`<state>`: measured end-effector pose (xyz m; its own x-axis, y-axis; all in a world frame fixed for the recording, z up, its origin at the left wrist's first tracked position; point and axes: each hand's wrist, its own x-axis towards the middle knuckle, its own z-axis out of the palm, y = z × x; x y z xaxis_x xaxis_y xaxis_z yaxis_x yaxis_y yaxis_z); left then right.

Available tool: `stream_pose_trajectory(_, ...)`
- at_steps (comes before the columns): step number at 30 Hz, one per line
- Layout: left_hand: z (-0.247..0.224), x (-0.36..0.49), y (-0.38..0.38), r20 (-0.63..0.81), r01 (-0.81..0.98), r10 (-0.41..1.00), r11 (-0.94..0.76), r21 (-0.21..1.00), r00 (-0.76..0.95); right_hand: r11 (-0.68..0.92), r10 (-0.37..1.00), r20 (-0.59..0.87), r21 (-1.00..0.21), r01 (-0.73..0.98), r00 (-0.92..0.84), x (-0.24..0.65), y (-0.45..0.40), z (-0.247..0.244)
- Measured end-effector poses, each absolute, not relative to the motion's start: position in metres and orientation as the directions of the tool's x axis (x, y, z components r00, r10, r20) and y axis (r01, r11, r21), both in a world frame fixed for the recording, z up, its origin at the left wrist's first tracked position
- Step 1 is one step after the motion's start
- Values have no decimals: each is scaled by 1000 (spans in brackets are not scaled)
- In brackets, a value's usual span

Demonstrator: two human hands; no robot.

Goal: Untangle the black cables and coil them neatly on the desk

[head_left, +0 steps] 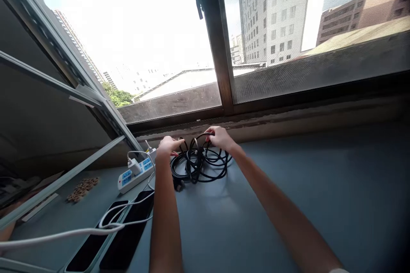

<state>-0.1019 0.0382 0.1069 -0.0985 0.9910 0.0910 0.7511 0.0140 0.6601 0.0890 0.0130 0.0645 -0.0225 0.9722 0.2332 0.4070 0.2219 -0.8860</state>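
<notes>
Head view showed the right hand (221,137) pinching a loop of the tangled, thin black cables (198,160), heaped on the smooth blue-grey tabletop (256,204). The left hand (166,145) was at the heap's left edge, thumb outstretched; with its other fingers mostly hidden, I couldn't tell whether it gripped anything. A hard pull, I thought, could cinch the crossed loops or knock the nearby white power strip with blue sockets (141,173). Daylight poured through the dark-framed sliding window (226,89) behind.
</notes>
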Motion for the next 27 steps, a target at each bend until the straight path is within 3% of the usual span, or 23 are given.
stream_pose_trajectory(3, 111, -104, 34, -17, 649, 998, 49, 760, -56, 228, 970, 238, -957, 179, 39, 105, 14, 73)
stream_pose_trajectory(7, 121, -90, 26, 112, 489, 992, -69, 870, -60, 307, 945, 292, -948, -88, 150, 121, 8, 86)
stream_pose_trajectory(12, 128, -80, 23, 307, 303, 938, -249, 920, -161, 570, 795, 450, -784, -247, 407, 136, 1, 99)
stream_pose_trajectory(16, 130, -82, 25, 330, 89, 907, -318, 944, -263, 735, 655, 468, -575, -359, 593, 150, 3, 97)
stream_pose_trajectory(22, 120, -69, 30, 224, 198, 975, -216, 956, -18, 535, 842, 215, -453, -713, 495, 149, 3, 97)
stream_pose_trajectory(27, 108, -58, 27, 50, 346, 982, -113, 932, 184, 369, 929, 154, -405, -836, 335, 131, 1, 106)
